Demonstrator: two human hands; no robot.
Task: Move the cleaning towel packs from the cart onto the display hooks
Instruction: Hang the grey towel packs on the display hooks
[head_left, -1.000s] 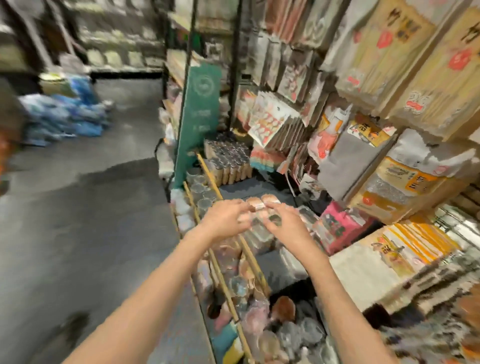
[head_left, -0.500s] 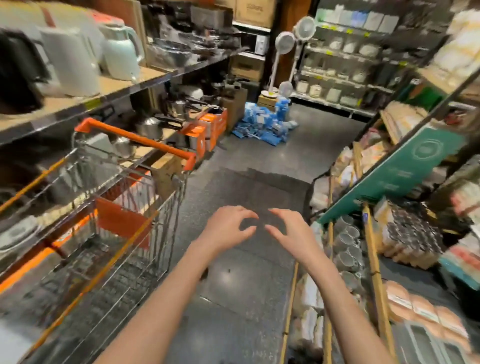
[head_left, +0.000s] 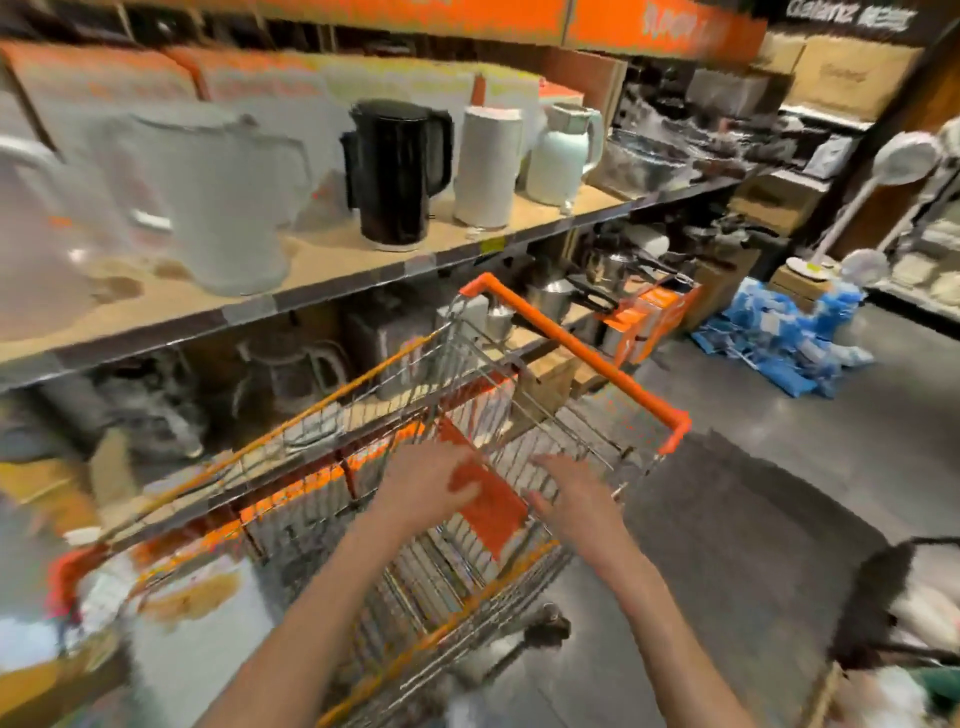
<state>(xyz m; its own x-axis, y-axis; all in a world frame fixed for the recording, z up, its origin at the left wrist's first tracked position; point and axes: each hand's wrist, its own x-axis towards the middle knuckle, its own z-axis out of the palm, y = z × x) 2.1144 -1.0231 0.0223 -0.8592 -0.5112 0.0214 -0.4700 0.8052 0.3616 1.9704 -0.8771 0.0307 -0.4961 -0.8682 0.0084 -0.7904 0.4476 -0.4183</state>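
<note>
Both your arms are out over the wire cart (head_left: 291, 441), reaching into its basket from the near side. Your left hand (head_left: 431, 483) hangs above the orange flap (head_left: 488, 499) at the handle end, fingers loosely bent and holding nothing that shows, though blur smears the fingertips. Your right hand (head_left: 576, 499) is just to the right of it, fingers spread and relaxed, empty too, hovering over the wire of the child seat. Below and between your hands, the towel packs (head_left: 457, 551) stand on edge in a row along the bottom of the basket, near your wrists but apart from both hands; the blur hides how many there are. The orange handle (head_left: 587, 348) runs across the far right of the cart. Behind it, a long shelf (head_left: 322, 260) carries kettles: a black kettle (head_left: 395, 171) in the middle, pale ones left and right of it. Farther right, on the floor, lies a heap of blue bags (head_left: 779, 338).
</note>
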